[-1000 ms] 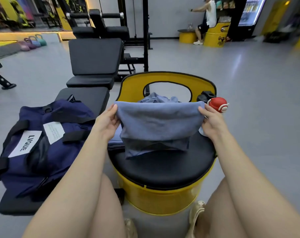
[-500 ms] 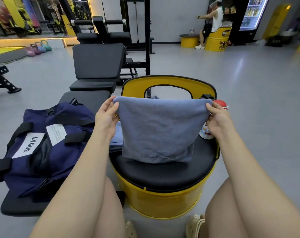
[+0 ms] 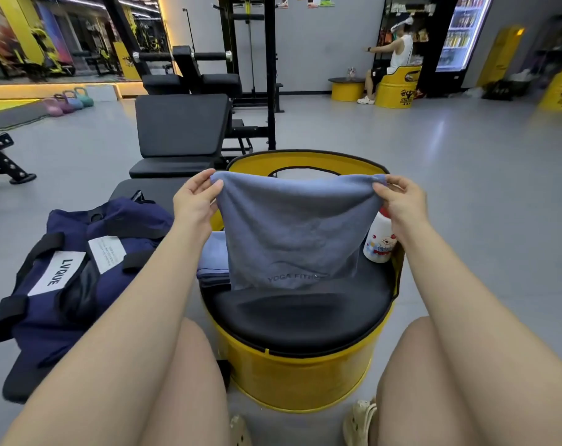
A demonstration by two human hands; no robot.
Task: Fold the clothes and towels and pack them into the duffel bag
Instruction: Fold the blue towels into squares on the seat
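A blue-grey towel (image 3: pixel 292 233) printed with "YOGA FITNESS" hangs in the air above the black seat of a yellow barrel stool (image 3: pixel 302 378). My left hand (image 3: pixel 194 201) pinches its top left corner and my right hand (image 3: pixel 401 204) pinches its top right corner. Its lower edge just reaches the cushion. A folded blue cloth (image 3: pixel 210 262) lies on the seat's left side, partly behind the towel. The navy duffel bag (image 3: pixel 70 268) with a white "LVQUE" label sits on a black bench to the left.
A white bottle (image 3: pixel 377 243) with a cartoon print stands on the seat at the right, behind my right hand. Black weight benches (image 3: pixel 179 130) and a rack stand ahead. A person sits on a yellow stool (image 3: pixel 398 88) far back. Grey floor lies all around.
Both hands have lifted the towel higher, so it now hangs open and flat instead of doubled over the seat. The bottle's red cap is now hidden behind my right hand.
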